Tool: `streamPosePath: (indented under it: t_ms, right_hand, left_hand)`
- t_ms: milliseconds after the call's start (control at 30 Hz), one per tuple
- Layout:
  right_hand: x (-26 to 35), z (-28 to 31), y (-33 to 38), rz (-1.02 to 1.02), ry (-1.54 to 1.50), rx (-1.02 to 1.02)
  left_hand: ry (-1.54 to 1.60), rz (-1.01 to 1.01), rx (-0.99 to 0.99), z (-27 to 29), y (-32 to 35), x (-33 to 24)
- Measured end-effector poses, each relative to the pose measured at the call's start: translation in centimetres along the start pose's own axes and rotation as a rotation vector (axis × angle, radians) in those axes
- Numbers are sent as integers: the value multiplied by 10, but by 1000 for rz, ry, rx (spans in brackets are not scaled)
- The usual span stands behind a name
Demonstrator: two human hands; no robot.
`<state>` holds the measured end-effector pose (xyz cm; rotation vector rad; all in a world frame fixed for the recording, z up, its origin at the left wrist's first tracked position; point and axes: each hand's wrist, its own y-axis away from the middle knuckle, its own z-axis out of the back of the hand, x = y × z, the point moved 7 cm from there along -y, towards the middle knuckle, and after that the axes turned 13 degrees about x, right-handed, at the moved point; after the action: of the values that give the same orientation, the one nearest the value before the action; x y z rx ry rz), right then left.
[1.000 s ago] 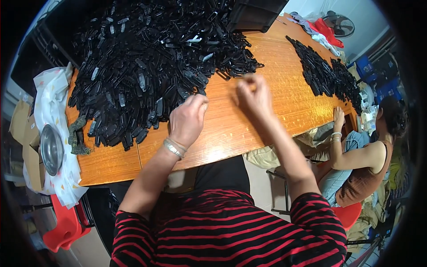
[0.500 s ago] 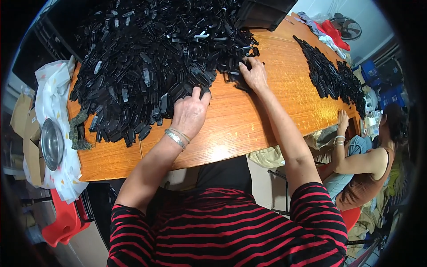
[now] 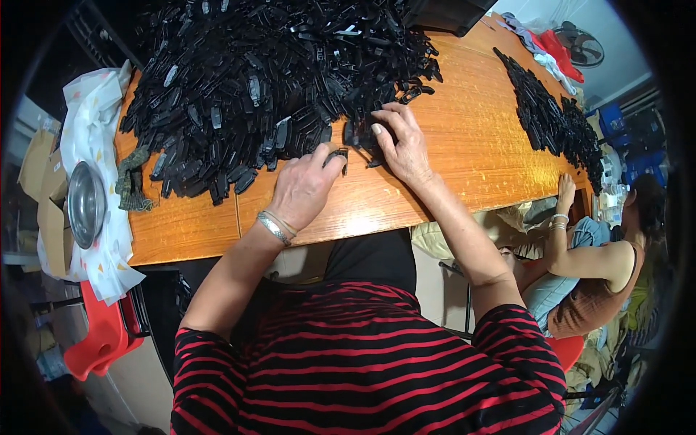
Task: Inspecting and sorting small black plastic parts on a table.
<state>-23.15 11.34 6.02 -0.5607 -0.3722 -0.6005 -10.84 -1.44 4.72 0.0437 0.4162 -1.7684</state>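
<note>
A big heap of small black plastic parts (image 3: pixel 239 94), some with glossy grey faces, covers the far left of the wooden table (image 3: pixel 464 109). At its near edge my left hand (image 3: pixel 306 183), wearing bracelets, has thumb and fingers closed on a small black plastic part (image 3: pixel 344 154). My right hand (image 3: pixel 406 148) is beside it, fingers apart and curved over a few loose black parts (image 3: pixel 357 133) at the heap's right edge. Its fingertips are close to these parts; whether they touch is hard to see.
A second, longer pile of black parts (image 3: pixel 540 116) lies on the right, near a seated co-worker (image 3: pixel 602 279) whose hand rests at the table edge. A dark bin (image 3: pixel 451 16) stands at the back. Left are a dark knitted cloth (image 3: pixel 133 181) and a metal bowl (image 3: pixel 85 205).
My right hand has drawn back from the heap toward me, with loose parts under its fingers. My left hand has come slightly nearer and now pinches a part. The view has shifted a little.
</note>
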Motion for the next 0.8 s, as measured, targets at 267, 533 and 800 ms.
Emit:
streamPosePath:
  t_ms: [267, 533, 800]
  right_hand:
    - [11, 27, 9, 72, 95, 41]
    - [30, 10, 42, 21, 241, 249]
    - [32, 0, 44, -118, 181, 470]
  left_hand:
    - [185, 49, -91, 8, 26, 4]
    - [264, 73, -118, 12, 37, 5]
    - [299, 343, -111, 10, 30, 14]
